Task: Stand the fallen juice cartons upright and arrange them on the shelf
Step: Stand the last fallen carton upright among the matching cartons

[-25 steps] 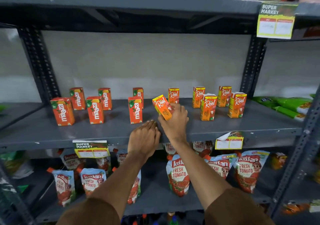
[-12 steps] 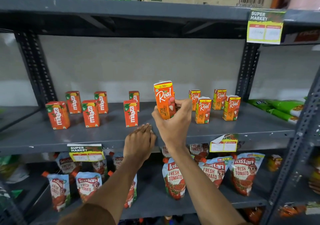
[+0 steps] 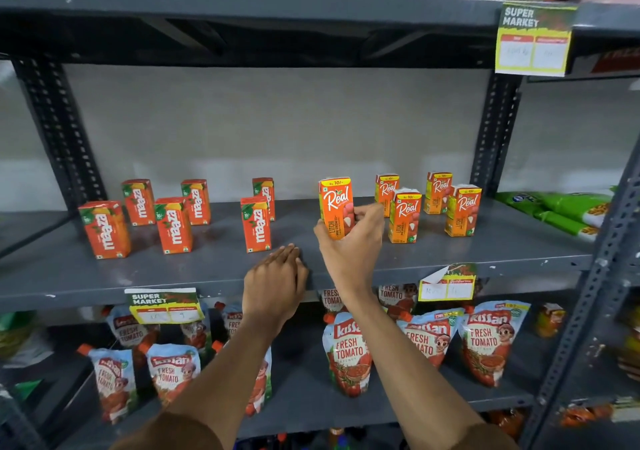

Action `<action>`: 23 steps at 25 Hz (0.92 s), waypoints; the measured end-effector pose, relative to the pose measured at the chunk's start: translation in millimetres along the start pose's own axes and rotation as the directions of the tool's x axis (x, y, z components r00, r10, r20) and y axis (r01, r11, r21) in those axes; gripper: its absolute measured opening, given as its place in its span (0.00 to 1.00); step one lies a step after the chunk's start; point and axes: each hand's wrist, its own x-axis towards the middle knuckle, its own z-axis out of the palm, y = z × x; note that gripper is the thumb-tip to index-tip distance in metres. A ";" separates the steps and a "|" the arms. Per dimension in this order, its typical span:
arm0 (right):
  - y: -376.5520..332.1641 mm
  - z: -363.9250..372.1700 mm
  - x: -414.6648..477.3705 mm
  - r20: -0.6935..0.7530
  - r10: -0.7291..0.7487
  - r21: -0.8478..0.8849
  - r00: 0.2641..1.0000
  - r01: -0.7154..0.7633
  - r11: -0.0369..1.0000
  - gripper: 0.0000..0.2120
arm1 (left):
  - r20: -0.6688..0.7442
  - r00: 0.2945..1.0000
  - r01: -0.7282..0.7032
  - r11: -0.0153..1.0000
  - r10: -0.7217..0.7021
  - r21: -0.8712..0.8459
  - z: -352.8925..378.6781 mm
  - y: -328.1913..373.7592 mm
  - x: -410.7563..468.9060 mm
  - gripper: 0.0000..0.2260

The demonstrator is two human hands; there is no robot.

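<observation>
The right hand (image 3: 349, 241) is gripping a Real litchi juice carton (image 3: 335, 207) upright, thumb and fingers pinching its lower half, over the middle of the grey metal shelf (image 3: 450, 259). The left hand (image 3: 273, 287) is resting palm-down on the shelf's front edge, fingers pressed together. Four Real cartons (image 3: 404, 215) are standing to the right, five Maaza cartons (image 3: 173, 225) to the left.
</observation>
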 end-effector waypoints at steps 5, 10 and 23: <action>35.1 11.8 20.9 0.061 0.164 -0.172 0.985 -0.152 0.973 0.27 | -0.054 0.998 -0.010 1.000 0.011 0.020 1.6 0.6 1.1 0.22; 49.6 27.5 30.5 0.117 0.242 -0.309 0.963 -0.196 0.931 0.33 | -0.068 0.998 -0.008 1.000 0.009 0.014 5.5 -0.1 3.7 0.24; 36.3 13.7 1.6 0.151 0.051 -0.485 0.987 0.029 0.874 0.40 | -0.156 0.976 -0.172 0.976 0.151 -0.131 -14.9 -16.5 -4.5 0.20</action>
